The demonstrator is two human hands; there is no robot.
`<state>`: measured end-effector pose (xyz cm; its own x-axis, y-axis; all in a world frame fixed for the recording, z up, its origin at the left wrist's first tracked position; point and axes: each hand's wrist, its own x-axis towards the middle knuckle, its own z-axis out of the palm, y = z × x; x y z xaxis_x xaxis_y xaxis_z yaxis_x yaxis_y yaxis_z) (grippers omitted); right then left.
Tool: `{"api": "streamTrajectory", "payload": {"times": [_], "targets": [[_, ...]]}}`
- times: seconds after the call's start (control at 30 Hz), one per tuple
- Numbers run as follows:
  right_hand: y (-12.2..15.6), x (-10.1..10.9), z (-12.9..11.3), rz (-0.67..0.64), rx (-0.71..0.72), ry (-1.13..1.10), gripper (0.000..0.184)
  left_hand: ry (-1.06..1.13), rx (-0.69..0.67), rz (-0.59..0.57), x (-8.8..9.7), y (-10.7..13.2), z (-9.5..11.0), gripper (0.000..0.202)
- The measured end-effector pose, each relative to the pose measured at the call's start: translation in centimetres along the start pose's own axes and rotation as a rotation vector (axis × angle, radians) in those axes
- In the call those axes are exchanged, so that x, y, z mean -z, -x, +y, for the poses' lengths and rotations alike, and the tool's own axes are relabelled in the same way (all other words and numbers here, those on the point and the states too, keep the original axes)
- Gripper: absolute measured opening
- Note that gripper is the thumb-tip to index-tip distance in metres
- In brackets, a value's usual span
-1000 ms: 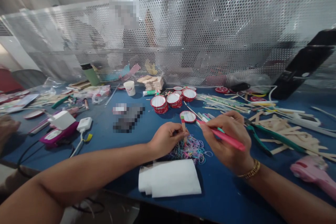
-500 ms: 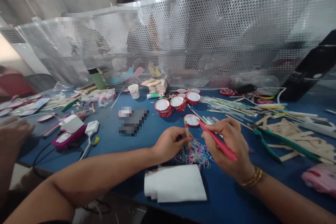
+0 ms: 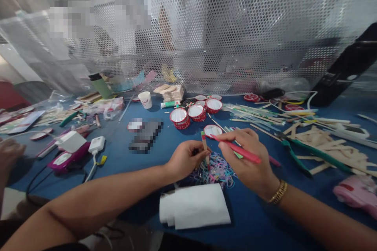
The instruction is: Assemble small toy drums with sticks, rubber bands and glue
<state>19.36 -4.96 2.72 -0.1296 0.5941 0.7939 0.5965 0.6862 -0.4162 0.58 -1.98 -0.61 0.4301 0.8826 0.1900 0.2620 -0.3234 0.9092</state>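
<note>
My left hand [image 3: 183, 160] is closed on a flat wooden craft stick [image 3: 204, 141], held nearly upright, its top end coloured green and red. In my right hand [image 3: 250, 166] is a red marker pen [image 3: 246, 153], its tip pointing left, a little to the right of the stick's coloured end. I cannot tell whether tip and stick touch. Below both hands lies a tangle of thin multicoloured strings [image 3: 220, 170]. A folded white cloth [image 3: 197, 208] rests nearer me. Just beyond the marker tip sits a round red-rimmed piece [image 3: 212, 130] with a white top.
Several red-rimmed round pieces [image 3: 180, 118] are grouped ahead, by a paper cup [image 3: 145, 100]. Green-handled pliers [image 3: 297, 160] and loose wooden sticks [image 3: 330, 143] lie right. Left are a phone [image 3: 146, 135], a white charger [image 3: 70, 141] and another person's hand [image 3: 10, 157]. A perforated metal screen [image 3: 235, 39] stands behind.
The marker has tilted flatter and its tip has come closer to the stick's coloured end. The craft stick stays in my left hand. The whole view has shifted slightly.
</note>
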Motion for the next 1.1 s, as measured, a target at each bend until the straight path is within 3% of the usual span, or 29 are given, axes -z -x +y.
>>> {"api": "streamTrajectory", "payload": {"times": [0.17, 0.23, 0.4, 0.67, 0.8, 1.1], "targets": [[-0.8, 0.1, -0.3, 0.063, -0.219, -0.087, 0.002, -0.006, -0.013, -0.014, 0.2, -0.1, -0.1, 0.028], [-0.5, 0.0, -0.5, 0.072, -0.232, -0.106, 0.004, -0.011, 0.001, -0.010, 0.2, -0.1, 0.2, 0.029], [0.6, -0.9, -0.1, 0.148, -0.067, -0.051, 0.005, -0.010, 0.016, -0.027, 0.1, -0.1, 0.4, 0.031], [-0.6, -1.3, 0.6, 0.045, 0.228, -0.004, 0.013, -0.012, -0.006, 0.012, -0.2, 0.1, -0.1, 0.029], [0.5, -1.0, 0.9, 0.025, 0.251, -0.013, 0.022, -0.010, -0.013, 0.039, -0.2, 0.0, -0.3, 0.024], [1.0, -0.8, 0.7, 0.052, 0.232, 0.050, 0.015, -0.119, -0.004, 0.010, -0.1, 0.0, 0.1, 0.028]]}}
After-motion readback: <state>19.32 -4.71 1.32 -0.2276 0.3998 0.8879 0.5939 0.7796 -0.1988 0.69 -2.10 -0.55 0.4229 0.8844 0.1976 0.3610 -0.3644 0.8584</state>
